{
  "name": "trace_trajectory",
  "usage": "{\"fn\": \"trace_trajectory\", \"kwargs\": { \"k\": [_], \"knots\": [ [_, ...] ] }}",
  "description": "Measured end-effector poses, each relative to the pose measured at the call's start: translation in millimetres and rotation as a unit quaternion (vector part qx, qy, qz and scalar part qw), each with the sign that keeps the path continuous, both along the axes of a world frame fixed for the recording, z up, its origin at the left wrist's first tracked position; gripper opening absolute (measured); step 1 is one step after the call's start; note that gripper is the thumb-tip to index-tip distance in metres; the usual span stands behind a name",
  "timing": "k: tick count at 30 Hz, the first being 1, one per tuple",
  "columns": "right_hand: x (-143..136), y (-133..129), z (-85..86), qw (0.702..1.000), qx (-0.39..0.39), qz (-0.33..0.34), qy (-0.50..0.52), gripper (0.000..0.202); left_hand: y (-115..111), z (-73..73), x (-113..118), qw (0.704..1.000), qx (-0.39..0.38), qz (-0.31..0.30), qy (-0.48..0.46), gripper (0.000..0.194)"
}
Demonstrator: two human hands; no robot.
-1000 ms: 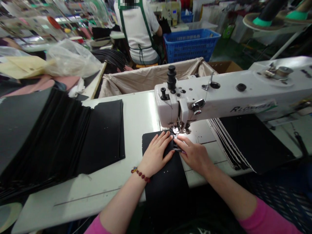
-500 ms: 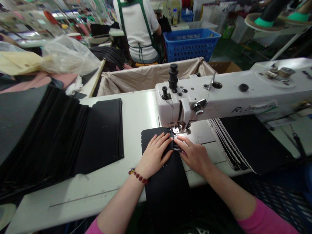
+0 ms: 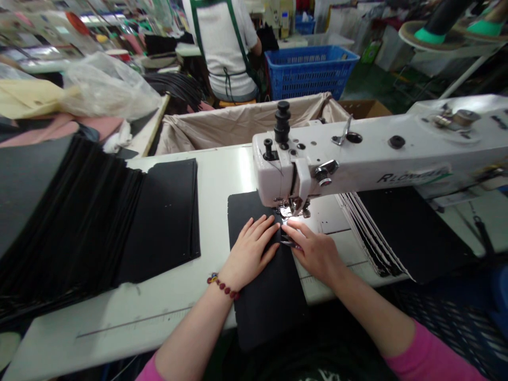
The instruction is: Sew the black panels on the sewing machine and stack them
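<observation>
A black panel (image 3: 270, 296) lies under the sewing machine's lit presser foot (image 3: 288, 211), its near end hanging over the table edge. My left hand (image 3: 252, 251) rests flat on the panel, fingers stretched toward the foot. Beside the panel's right edge, my right hand (image 3: 315, 251) is closed around thread snips (image 3: 290, 242), whose pointed metal tips show below my index finger. That fingertip touches the panel's edge near the foot. The snips' handle is hidden in the palm.
Stacked black panels (image 3: 159, 211) lie left on the white table (image 3: 214, 211). Another panel stack (image 3: 408, 227) sits right, under the machine arm (image 3: 377, 153). Beyond the table are a cloth-lined bin (image 3: 222, 129), a blue crate (image 3: 311, 71) and a seated person (image 3: 226, 47).
The black panel has slid away from me under the presser foot, and its far edge is now farther back. Both hands stay in nearly the same place beside the foot.
</observation>
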State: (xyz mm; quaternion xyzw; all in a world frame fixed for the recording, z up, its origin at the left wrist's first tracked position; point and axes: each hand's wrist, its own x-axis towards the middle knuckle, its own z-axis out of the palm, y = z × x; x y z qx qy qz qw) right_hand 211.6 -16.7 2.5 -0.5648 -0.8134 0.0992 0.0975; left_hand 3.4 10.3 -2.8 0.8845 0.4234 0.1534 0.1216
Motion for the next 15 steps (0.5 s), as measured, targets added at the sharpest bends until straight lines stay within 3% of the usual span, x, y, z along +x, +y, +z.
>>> {"fn": "trace_trajectory", "kwargs": {
  "k": [15],
  "knots": [
    [-0.1,-0.2,-1.3,1.000,-0.001,-0.005,-0.001,0.049,-1.1,0.4,-0.8,1.000,0.003,0.008,-0.004,0.043]
  ]
}}
